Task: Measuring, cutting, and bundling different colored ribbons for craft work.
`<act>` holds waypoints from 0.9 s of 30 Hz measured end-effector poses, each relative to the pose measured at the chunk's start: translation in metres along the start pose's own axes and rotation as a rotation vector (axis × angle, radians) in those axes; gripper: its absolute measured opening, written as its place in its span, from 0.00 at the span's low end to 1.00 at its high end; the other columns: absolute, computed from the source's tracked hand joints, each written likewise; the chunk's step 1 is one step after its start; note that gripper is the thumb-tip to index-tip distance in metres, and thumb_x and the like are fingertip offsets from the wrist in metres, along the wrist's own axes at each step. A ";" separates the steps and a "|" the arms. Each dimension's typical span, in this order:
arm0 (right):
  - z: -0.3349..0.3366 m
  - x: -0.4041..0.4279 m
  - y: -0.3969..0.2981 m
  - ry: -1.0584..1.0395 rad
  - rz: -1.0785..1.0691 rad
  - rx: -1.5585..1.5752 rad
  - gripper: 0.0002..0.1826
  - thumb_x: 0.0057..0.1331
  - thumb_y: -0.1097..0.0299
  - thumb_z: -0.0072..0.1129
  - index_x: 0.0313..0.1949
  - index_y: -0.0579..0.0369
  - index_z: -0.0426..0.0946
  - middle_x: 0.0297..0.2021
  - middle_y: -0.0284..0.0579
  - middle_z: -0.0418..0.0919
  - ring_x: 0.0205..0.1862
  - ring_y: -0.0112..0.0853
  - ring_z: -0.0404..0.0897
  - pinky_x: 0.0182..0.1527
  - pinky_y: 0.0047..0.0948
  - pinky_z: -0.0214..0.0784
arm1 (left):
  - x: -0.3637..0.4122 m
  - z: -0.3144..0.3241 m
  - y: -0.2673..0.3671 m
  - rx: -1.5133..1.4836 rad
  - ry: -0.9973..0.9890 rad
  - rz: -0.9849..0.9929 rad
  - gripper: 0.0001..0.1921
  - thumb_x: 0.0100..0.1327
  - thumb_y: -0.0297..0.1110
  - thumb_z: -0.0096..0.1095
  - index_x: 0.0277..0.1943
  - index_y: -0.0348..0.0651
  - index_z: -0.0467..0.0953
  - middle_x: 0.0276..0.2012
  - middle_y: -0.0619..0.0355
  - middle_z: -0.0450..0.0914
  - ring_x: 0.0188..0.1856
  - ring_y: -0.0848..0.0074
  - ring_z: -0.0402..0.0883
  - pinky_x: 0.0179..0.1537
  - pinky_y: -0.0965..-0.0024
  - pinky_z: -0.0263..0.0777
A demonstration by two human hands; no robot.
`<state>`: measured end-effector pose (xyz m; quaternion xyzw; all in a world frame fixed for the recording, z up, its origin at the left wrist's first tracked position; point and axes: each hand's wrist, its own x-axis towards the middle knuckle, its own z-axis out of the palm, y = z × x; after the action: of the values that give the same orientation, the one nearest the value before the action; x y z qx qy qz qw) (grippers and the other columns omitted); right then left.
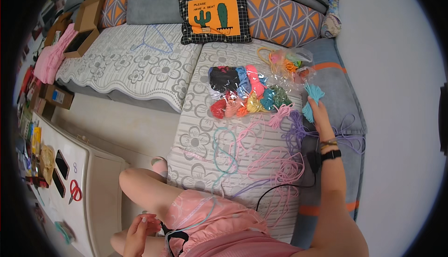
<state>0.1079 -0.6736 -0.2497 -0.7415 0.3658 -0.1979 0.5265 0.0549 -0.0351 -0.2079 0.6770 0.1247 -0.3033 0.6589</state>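
My right hand is closed around a bundle of light blue cord over the sofa's grey armrest. Beside it on the seat cover lie tangled purple cord and loose pink cord. My left hand is above my lap at the bottom, fingers curled; whether it holds anything cannot be told. A teal cord runs from the seat across my pink shorts to near that hand. Clear bags with bundles of coloured cord lie ahead, and another plastic bag with orange and green cord lies behind them.
On the white cabinet at the left are red-handled scissors and two phones. A blue hanger and an open cardboard box lie on the sofa. A black cable crosses the seat to a black adapter.
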 end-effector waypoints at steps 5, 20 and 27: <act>0.002 0.058 0.064 0.539 -0.462 -0.957 0.24 0.59 0.58 0.55 0.46 0.67 0.69 0.36 0.50 0.75 0.38 0.36 0.73 0.42 0.26 0.63 | 0.002 0.009 0.003 0.044 -0.001 -0.002 0.15 0.69 0.37 0.41 0.47 0.33 0.69 0.37 0.53 0.77 0.39 0.72 0.77 0.43 0.71 0.71; 0.197 -0.261 0.003 -1.256 -0.697 -0.405 0.15 0.53 0.70 0.56 0.42 0.57 0.72 0.40 0.51 0.72 0.37 0.39 0.77 0.37 0.33 0.69 | 0.005 0.043 -0.046 0.736 -0.005 0.466 0.10 0.52 0.30 0.62 0.37 0.40 0.75 0.34 0.53 0.75 0.41 0.61 0.74 0.44 0.65 0.68; 0.187 -0.260 0.021 -1.287 -0.791 -0.926 0.21 0.52 0.69 0.54 0.47 0.55 0.67 0.40 0.52 0.73 0.39 0.43 0.74 0.39 0.40 0.68 | 0.011 0.043 -0.078 0.961 -0.047 0.643 0.11 0.49 0.32 0.64 0.35 0.40 0.74 0.33 0.53 0.75 0.36 0.60 0.73 0.36 0.64 0.67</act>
<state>0.0571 -0.3632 -0.3142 -0.9199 -0.2411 0.2581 0.1702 0.0090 -0.0710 -0.2755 0.8972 -0.2535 -0.1253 0.3392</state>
